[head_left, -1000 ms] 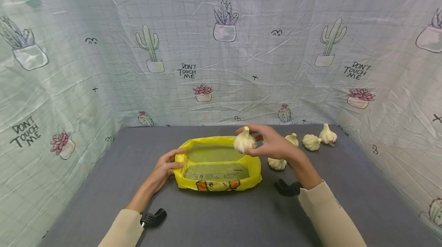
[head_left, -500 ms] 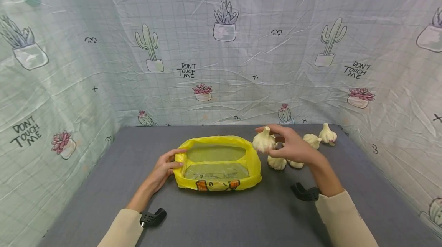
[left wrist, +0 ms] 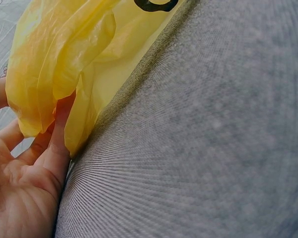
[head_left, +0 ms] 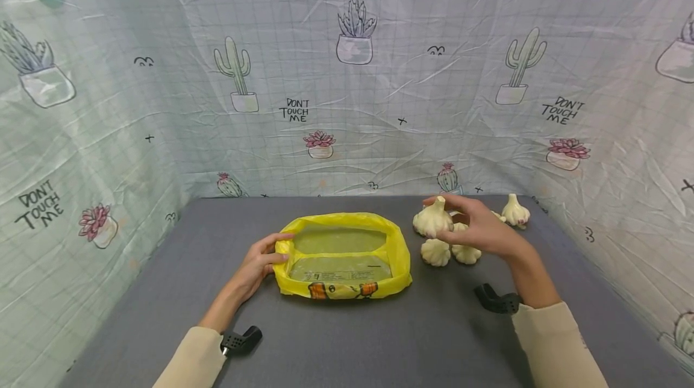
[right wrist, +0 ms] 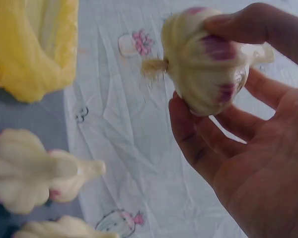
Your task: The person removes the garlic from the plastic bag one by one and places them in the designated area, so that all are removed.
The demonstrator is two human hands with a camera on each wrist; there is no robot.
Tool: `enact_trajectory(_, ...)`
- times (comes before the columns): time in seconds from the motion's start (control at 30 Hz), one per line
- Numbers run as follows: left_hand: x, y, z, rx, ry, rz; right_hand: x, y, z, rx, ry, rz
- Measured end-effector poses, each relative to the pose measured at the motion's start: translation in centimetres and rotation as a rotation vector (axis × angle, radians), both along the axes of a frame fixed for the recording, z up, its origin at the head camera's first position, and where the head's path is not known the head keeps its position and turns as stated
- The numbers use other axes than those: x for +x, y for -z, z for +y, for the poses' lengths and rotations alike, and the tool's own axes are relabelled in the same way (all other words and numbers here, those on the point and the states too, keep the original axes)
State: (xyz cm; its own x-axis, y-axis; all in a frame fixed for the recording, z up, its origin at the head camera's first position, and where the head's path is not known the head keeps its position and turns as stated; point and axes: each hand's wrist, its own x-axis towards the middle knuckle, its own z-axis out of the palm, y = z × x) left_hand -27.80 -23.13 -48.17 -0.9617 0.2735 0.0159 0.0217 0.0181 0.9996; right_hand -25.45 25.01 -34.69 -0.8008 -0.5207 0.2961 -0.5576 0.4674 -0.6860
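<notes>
A yellow plastic bag (head_left: 400,261) stands with its mouth spread wide and its rim folded down, orange figures printed on the near side. My left hand (head_left: 252,270) grips its left edge; in the left wrist view, the fingers (left wrist: 49,158) go under a fold of the yellow plastic (left wrist: 89,49). Off to the bag's right, my right hand (head_left: 482,228) holds a garlic bulb (head_left: 432,220) raised, stem up. The right wrist view shows purple patches and a root tuft on this bulb (right wrist: 201,64), pinched between thumb and fingers.
Below the raised bulb lie two garlic bulbs, one on the left (head_left: 435,253) and one on the right (head_left: 466,254). Another bulb (head_left: 515,212) stands at the back right, with one mostly hidden behind my right hand. A printed cloth (head_left: 352,117) hangs around the grey table (head_left: 347,340).
My right hand has carried the garlic bulb rightward, from over the bag's right edge to above the bulbs on the table. The left hand and the bag have stayed put.
</notes>
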Motion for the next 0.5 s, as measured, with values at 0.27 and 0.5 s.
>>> enact_trajectory(0.27,-0.2,0.3,0.1,0.008,0.011,0.004,-0.4,0.4,1.9,0.002,0.021,-0.015)
enact_trajectory(0.5,-0.2,0.3,0.0,-0.006,0.005,0.008,-0.5,0.4,3.5,-0.012,0.048,-0.052)
